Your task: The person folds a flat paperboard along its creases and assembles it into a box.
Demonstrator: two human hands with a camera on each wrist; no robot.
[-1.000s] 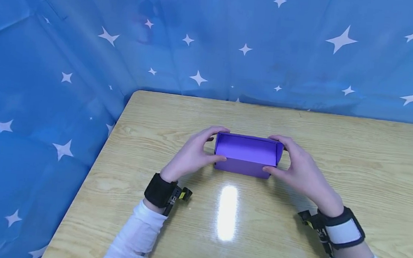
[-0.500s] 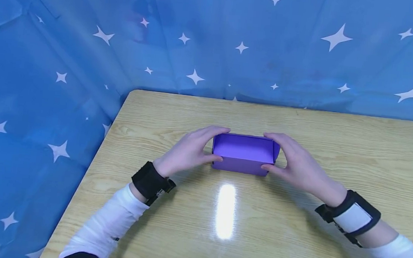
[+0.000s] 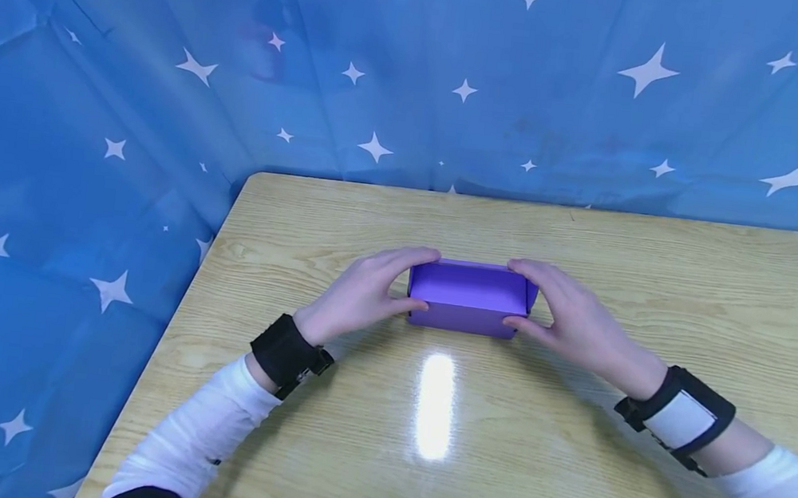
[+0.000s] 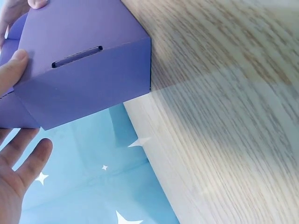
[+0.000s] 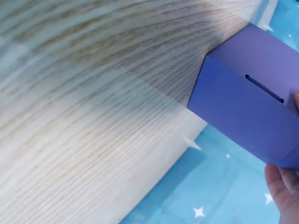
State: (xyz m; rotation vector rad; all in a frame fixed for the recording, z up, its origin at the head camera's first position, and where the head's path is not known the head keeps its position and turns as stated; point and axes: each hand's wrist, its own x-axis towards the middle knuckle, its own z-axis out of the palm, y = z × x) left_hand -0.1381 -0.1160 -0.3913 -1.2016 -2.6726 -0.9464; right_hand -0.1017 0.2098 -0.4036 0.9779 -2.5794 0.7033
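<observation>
An open-topped purple cardboard box stands near the middle of the table, its long side facing me. My left hand grips the left end, thumb on the front wall and fingers at the back edge. At the other end my right hand holds it the same way, thumb near the front right corner. The left wrist view shows the box with a narrow slot along a lower edge and the left thumb against its wall. Only some right fingers show in the right wrist view.
The light wood table has a bright light reflection in front of the box. A blue cloth with white stars hangs behind and to the left. Black straps with small cameras are on both wrists.
Both wrists and forearms have swung outward, away from each other, while the hands keep hold of the box. The whole head view has shifted slightly.
</observation>
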